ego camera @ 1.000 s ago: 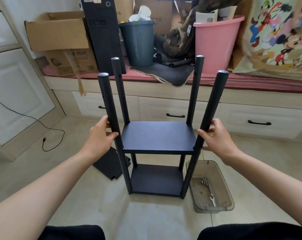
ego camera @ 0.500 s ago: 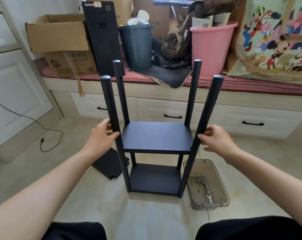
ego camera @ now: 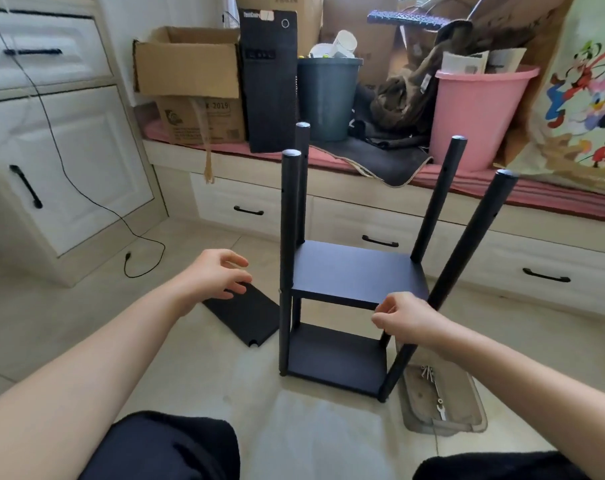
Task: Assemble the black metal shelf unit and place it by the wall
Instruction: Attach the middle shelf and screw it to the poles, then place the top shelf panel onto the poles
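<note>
The lower cardboard box (ego camera: 204, 123), just left of the black computer tower (ego camera: 270, 81), carries a printed "2019" on its front face (the characters before it are hidden by a strip of tape, and the smaller print below is too blurred to read). The white lettering at the tower's top edge cannot be made out.

Shelf unit (ego camera: 356, 271): matte black boards and posts, grey post caps. Loose panel (ego camera: 245, 315) just beyond the left-hand fingers (ego camera: 237, 261): black. Tray (ego camera: 443, 400) below the right-hand fingers (ego camera: 384, 318): translucent grey, silver hardware inside. Bucket (ego camera: 481, 116): pink. Bin (ego camera: 325, 98): dark grey. Bag (ego camera: 578, 98): cream, multicoloured cartoon print. Floor (ego camera: 86, 323): beige tile.
</note>
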`<state>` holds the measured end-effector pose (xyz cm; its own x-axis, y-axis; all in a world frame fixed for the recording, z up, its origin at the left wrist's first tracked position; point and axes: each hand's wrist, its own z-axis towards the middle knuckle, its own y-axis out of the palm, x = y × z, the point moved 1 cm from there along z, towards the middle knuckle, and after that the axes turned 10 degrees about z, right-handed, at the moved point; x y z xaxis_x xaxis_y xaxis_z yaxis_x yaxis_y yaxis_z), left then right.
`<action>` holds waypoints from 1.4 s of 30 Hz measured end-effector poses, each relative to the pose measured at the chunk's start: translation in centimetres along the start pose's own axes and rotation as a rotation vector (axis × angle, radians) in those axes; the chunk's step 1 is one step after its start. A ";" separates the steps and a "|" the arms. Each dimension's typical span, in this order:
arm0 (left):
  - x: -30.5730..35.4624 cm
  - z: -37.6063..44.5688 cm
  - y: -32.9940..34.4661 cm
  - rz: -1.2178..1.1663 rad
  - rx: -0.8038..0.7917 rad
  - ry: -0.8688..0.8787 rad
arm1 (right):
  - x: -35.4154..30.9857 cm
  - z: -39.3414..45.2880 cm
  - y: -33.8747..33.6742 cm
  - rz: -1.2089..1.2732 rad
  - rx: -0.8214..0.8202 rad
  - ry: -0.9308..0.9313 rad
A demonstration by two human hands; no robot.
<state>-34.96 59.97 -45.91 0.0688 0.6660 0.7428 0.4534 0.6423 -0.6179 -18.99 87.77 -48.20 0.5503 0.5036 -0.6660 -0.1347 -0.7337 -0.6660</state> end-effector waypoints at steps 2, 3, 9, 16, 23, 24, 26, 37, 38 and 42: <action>-1.6 -0.3 -0.7 0.008 0.015 -0.041 | -1.6 0.6 2.7 -0.022 -0.075 -0.041; -2.7 -0.3 -1.0 0.013 0.024 -0.061 | -2.4 1.0 4.1 -0.024 -0.115 -0.058; -10.2 1.1 -0.9 -0.001 0.049 -0.184 | -5.7 4.5 13.6 -0.018 -0.291 -0.076; -17.8 6.5 2.1 -0.011 -0.006 -0.291 | -6.2 11.0 24.3 0.041 -0.391 -0.020; -24.4 13.5 6.4 -0.022 -0.038 -0.377 | -4.6 19.7 31.5 0.140 -0.261 0.144; -25.2 14.5 7.1 -0.034 -0.042 -0.379 | -4.2 21.0 32.3 0.177 -0.238 0.184; -26.3 16.3 8.5 -0.058 -0.040 -0.392 | -3.5 23.5 33.6 0.217 -0.179 0.256; -30.5 22.6 14.7 -0.208 -0.035 -0.498 | -0.9 31.8 38.5 0.232 0.202 0.576; -30.6 22.8 15.0 -0.226 -0.035 -0.507 | -0.9 32.1 38.6 0.204 0.205 0.569; -30.7 23.3 15.9 -0.262 -0.039 -0.531 | -0.6 32.3 38.8 0.140 0.193 0.569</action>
<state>-50.58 58.61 -84.59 -0.4989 0.5924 0.6325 0.4282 0.8031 -0.4144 -51.22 73.70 -84.50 0.8628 0.0474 -0.5033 -0.3549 -0.6524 -0.6697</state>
